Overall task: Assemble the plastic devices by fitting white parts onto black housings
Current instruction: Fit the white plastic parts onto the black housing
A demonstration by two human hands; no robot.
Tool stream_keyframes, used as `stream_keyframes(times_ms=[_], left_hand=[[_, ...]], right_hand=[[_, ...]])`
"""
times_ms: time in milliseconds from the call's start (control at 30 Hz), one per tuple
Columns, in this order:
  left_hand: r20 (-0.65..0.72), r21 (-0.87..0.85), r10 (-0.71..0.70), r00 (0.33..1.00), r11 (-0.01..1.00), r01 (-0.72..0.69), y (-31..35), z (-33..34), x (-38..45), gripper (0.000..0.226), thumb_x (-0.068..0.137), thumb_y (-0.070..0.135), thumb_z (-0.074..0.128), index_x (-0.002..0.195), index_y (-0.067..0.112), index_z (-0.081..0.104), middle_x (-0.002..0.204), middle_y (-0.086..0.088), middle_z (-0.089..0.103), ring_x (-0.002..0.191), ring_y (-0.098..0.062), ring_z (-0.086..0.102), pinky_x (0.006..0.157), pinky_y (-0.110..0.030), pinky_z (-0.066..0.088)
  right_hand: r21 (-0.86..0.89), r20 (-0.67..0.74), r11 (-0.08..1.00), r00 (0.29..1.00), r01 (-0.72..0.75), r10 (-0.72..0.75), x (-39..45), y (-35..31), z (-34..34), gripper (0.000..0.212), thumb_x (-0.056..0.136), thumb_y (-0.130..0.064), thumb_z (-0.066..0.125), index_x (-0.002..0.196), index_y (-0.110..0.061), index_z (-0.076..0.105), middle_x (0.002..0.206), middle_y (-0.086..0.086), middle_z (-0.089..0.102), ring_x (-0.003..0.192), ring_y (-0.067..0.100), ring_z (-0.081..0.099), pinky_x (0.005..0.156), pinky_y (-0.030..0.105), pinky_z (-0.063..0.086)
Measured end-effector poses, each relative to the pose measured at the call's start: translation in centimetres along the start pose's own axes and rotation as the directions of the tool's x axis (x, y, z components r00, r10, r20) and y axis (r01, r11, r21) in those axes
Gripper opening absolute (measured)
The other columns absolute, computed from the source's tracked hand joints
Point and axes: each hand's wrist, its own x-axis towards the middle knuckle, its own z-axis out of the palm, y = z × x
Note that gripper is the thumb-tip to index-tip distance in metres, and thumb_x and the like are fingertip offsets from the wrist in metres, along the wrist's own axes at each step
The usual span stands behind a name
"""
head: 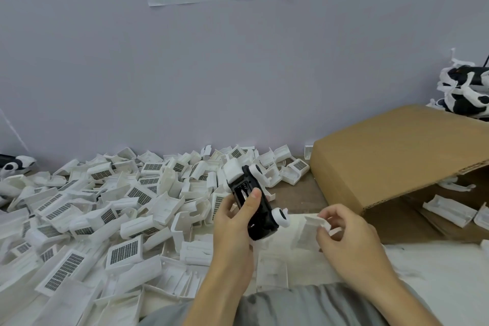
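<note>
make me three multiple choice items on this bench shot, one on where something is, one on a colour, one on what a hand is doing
1. Where does the cardboard box sit relative to the pile of white parts?
A. to its right
B. to its left
C. underneath it

2. What colour is the housing held in the left hand?
A. red
B. black
C. blue

3. What is the right hand doing?
A. lying flat on the bench
B. gripping the box flap
C. pinching a white part

Answers:
1 A, the box fills the right side, its open end facing the person, while the pile spreads over the left.
2 B, the housing is black with white round pieces fitted on it.
3 C, its fingers and thumb close on the white part beside the housing, not yet fitted on.
</note>
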Motion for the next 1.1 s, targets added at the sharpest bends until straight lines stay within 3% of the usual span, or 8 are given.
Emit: stream_keyframes(times_ms=[67,233,400,600,700,867,967,1100], left_hand=[[-0.004,0.036,0.01,1.0,0.999,-0.01,-0.1,0.1,-0.1,0.062,0.057,0.036,0.081,0.109,0.006,0.065,0.086,-0.008,0.074,0.071,-0.02,0.07,0.053,-0.031,0.054],[0.03,0.122,0.031,0.999,0.992,-0.034,-0.4,0.1,-0.3,0.061,0.06,0.039,0.081,0.109,0.009,0.06,0.078,-0.003,0.073,0.073,-0.029,0.072,0.052,-0.029,0.053],[0.07,0.249,0.049,0.996,0.966,-0.065,-1.0,0.1,-0.1,0.063,0.066,0.034,0.091,0.115,0.014,0.056,0.09,-0.011,0.077,0.088,-0.039,0.073,0.07,-0.042,0.06],[0.148,0.393,0.041,0.988,0.914,-0.097,-1.4,0.0,-0.4,0.063,0.056,0.053,0.078,0.111,0.031,0.06,0.099,-0.003,0.076,0.092,-0.021,0.072,0.074,-0.035,0.059],[0.235,0.413,0.035,0.971,0.901,-0.132,-1.5,0.2,-0.6,0.046,0.069,0.032,0.073,0.112,0.033,0.057,0.101,-0.002,0.074,0.093,-0.015,0.072,0.071,-0.025,0.057],[0.341,0.512,0.06,0.938,0.825,-0.239,-1.7,0.1,-0.8,0.047,0.084,0.005,0.078,0.116,0.031,0.054,0.107,0.001,0.074,0.101,-0.016,0.07,0.091,-0.042,0.058],[0.374,0.561,0.059,0.926,0.78,-0.277,-1.8,0.1,-1.0,0.048,0.085,0.006,0.077,0.119,0.03,0.052,0.11,0.002,0.073,0.103,-0.011,0.068,0.096,-0.036,0.055],[0.357,0.556,0.074,0.931,0.784,-0.276,-1.7,0.1,-0.9,0.046,0.086,0.007,0.076,0.115,0.032,0.052,0.108,0.003,0.073,0.1,-0.008,0.068,0.09,-0.029,0.056]], right_hand=[[0.061,-0.058,0.998,0.998,0.007,-0.003,0.0,-0.1,0.1,0.019,0.087,-0.013,0.066,0.08,-0.03,0.061,0.079,-0.01,0.071,0.069,0.019,0.069,0.071,0.039,0.053],[0.191,-0.185,0.981,0.983,0.033,0.003,0.3,-0.4,0.1,0.017,0.09,-0.012,0.064,0.083,-0.026,0.061,0.073,-0.016,0.07,0.056,0.008,0.068,0.053,0.018,0.045],[0.285,-0.151,0.958,0.986,-0.028,0.073,0.2,-0.5,0.2,0.011,0.09,-0.019,0.068,0.088,-0.029,0.07,0.08,-0.019,0.073,0.074,0.005,0.067,0.068,0.038,0.056],[0.332,-0.216,0.942,0.969,-0.043,0.121,0.2,-0.9,0.8,0.012,0.095,-0.018,0.062,0.091,-0.029,0.063,0.084,-0.007,0.069,0.074,0.008,0.065,0.065,0.051,0.06],[0.281,-0.307,0.96,0.947,-0.004,0.094,0.0,-1.0,1.1,0.016,0.096,-0.019,0.058,0.09,-0.033,0.055,0.077,-0.011,0.07,0.072,0.007,0.067,0.061,0.048,0.06],[0.194,-0.328,0.979,0.945,0.056,0.011,-0.4,-1.2,1.4,0.014,0.094,-0.025,0.061,0.091,-0.036,0.053,0.066,-0.011,0.071,0.057,0.011,0.067,0.065,0.048,0.058],[0.156,-0.34,0.983,0.94,0.097,-0.038,-0.6,-1.2,1.6,0.013,0.091,-0.029,0.063,0.089,-0.036,0.052,0.063,-0.015,0.07,0.053,0.015,0.066,0.073,0.038,0.049],[0.184,-0.275,0.973,0.958,0.139,-0.084,-0.7,-1.2,1.7,0.017,0.089,-0.036,0.066,0.093,-0.032,0.05,0.065,-0.02,0.07,0.047,0.011,0.063,0.06,0.031,0.05]])
